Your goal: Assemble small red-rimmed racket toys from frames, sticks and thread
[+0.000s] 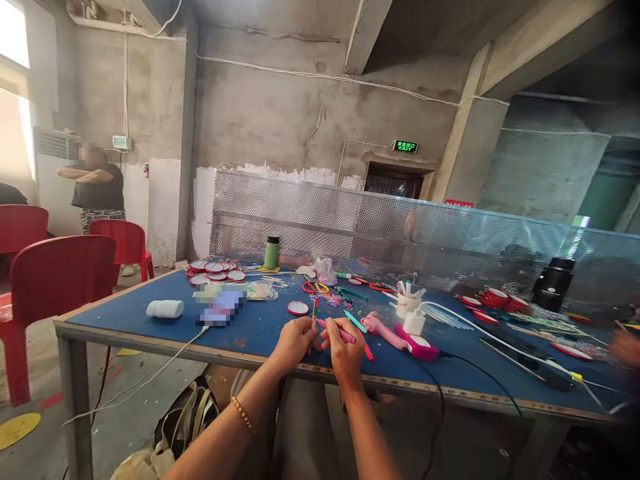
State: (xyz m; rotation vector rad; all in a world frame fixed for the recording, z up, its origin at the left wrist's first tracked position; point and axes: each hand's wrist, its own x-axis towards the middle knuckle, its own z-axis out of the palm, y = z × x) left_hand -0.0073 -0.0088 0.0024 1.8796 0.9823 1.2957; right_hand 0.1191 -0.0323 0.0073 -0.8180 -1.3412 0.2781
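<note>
Bare forearms (367,427), slim pink pen (346,335).

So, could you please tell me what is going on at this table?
At a blue table, a person's left hand holds a thin stick upright, and their right hand has a pink pen in its grip, close beside it; whether the two touch is hard to tell. A turquoise pen and a red-rimmed disc lie near the hands. Off to the left, another person stands with arms folded.
</note>
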